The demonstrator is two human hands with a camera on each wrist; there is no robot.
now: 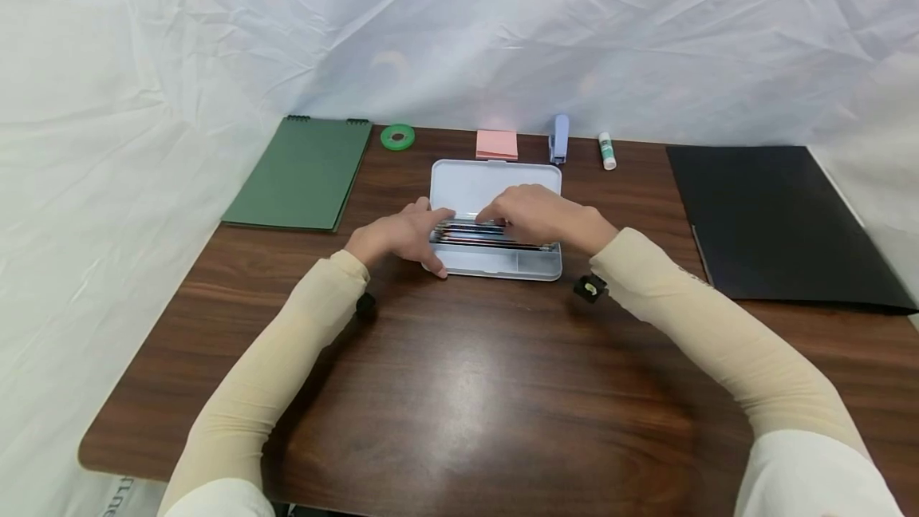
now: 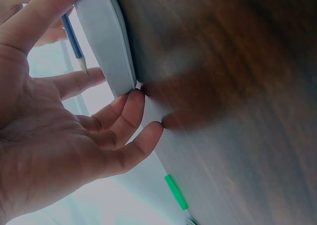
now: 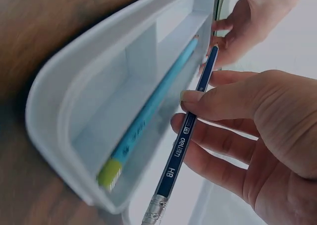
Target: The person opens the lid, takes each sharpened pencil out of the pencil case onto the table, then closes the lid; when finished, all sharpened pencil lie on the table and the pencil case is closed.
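A pale grey pencil case (image 1: 495,268) lies open mid-table, its lid (image 1: 495,182) flat behind the tray. Several pencils (image 1: 495,236) lie in the tray. My left hand (image 1: 398,236) holds the case's left end, thumb on the front wall and fingers across the end. In the left wrist view this hand (image 2: 59,136) spans the case (image 2: 106,41), beside a blue pencil tip (image 2: 74,36). My right hand (image 1: 538,214) hovers over the tray. In the right wrist view it (image 3: 247,121) pinches a dark blue HB pencil (image 3: 184,136) above a light blue pencil (image 3: 153,108) in the tray (image 3: 59,101).
Along the back of the brown table (image 1: 459,389) lie a green notebook (image 1: 297,174), a green tape roll (image 1: 397,136), pink sticky notes (image 1: 497,144), a blue stapler (image 1: 558,138) and a glue stick (image 1: 607,151). A black folder (image 1: 775,222) covers the right side. White sheeting surrounds the table.
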